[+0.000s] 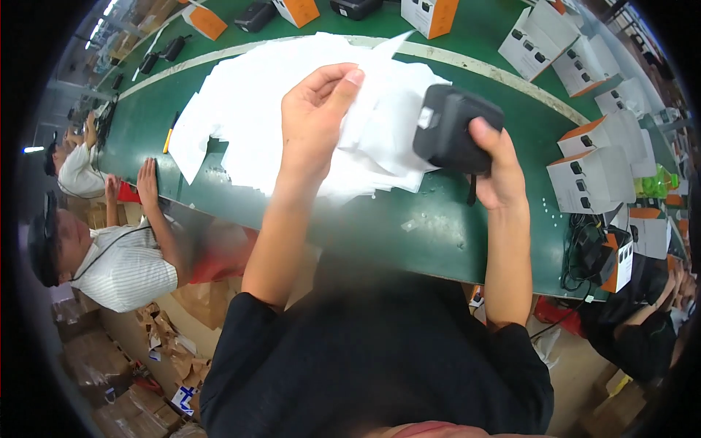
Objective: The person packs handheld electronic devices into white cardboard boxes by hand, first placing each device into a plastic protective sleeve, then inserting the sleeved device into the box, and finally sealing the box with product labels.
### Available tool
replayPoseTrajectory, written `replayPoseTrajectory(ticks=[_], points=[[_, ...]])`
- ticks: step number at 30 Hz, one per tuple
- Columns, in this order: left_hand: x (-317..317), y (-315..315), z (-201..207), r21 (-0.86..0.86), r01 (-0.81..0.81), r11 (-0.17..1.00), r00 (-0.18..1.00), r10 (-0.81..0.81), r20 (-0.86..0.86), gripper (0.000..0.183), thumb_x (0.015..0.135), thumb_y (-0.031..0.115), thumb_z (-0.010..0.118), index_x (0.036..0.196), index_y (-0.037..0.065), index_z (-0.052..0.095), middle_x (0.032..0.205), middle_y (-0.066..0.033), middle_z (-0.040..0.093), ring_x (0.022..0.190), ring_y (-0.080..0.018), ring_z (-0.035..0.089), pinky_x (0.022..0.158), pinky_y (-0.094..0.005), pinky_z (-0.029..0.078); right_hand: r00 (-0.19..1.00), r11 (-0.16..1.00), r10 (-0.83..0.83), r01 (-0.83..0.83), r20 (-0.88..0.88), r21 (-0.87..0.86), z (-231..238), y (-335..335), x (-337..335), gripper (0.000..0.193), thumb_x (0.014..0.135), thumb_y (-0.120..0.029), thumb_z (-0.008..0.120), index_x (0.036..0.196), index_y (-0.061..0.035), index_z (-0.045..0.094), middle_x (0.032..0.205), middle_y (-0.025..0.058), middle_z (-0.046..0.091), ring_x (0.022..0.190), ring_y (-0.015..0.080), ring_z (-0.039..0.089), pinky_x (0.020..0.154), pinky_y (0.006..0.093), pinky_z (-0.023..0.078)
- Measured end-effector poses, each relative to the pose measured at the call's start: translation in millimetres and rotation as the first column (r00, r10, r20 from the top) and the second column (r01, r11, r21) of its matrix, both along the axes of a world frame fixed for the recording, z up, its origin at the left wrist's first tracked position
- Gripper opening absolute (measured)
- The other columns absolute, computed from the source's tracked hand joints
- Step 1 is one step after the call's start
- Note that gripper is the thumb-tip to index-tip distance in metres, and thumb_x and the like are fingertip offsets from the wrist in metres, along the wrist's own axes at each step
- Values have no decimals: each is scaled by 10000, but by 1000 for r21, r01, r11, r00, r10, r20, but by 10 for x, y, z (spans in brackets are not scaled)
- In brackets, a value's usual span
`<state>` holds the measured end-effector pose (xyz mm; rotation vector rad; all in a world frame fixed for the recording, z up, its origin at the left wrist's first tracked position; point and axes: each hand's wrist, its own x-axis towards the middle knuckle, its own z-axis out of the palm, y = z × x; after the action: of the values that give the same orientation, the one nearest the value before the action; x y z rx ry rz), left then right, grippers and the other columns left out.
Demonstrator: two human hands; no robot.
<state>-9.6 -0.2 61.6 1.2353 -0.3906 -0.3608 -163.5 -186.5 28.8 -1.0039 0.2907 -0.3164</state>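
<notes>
My right hand (500, 164) grips a black zip case (456, 128) with rounded corners, held up over the table and slightly blurred. A small white patch shows on its left side, and a dark strap (472, 191) hangs below it. My left hand (318, 109) is closed, thumb against the fingers, on the edge of a thin white sheet (381, 58) whose corner stands up. Beneath both hands lies a wide, messy pile of white sheets (255, 95) on the green table (380, 237).
White and orange boxes (595, 179) stand along the right, several of them open, near black cables (580, 244). More boxes and black cases (255, 16) line the far side beyond a pale strip. A co-worker (124, 266) sits at left; an orange-yellow pen (169, 135) lies by the pile.
</notes>
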Motion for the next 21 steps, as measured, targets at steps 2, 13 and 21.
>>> replayPoseTrajectory(ticks=[2, 13, 21], points=[[-38, -31, -1, 46, -16, 999, 997, 13, 79, 175, 953, 107, 720, 1059, -32, 708, 989, -45, 717, 882, -88, 646, 817, -235, 515, 993, 979, -22, -2, 118, 206, -19, 29, 25, 809, 900, -535, 694, 1472, -23, 438, 1394, 219, 564, 1258, 373, 591, 1054, 480, 508], [-13, 32, 15, -96, 195, 976, 974, -205, -101, 214, 988, 85, 637, 1172, -24, 636, 909, -42, 643, 795, -101, 576, 768, -241, 493, 978, 954, -181, 149, 102, 260, 96, 40, -15, 650, 943, -525, 653, 1402, -82, 532, 1319, 112, 629, 1182, 253, 634, 926, 420, 557], [-481, -176, -195, 374, -69, 925, 747, -200, 634, 405, 888, 109, 748, 1259, 21, 610, 1104, -67, 663, 1019, -200, 641, 912, -314, 508, 953, 897, -166, 39, 255, 440, 27, -76, -34, 680, 937, -493, 665, 1437, -69, 488, 1371, 171, 585, 1276, 345, 577, 1089, 587, 461]])
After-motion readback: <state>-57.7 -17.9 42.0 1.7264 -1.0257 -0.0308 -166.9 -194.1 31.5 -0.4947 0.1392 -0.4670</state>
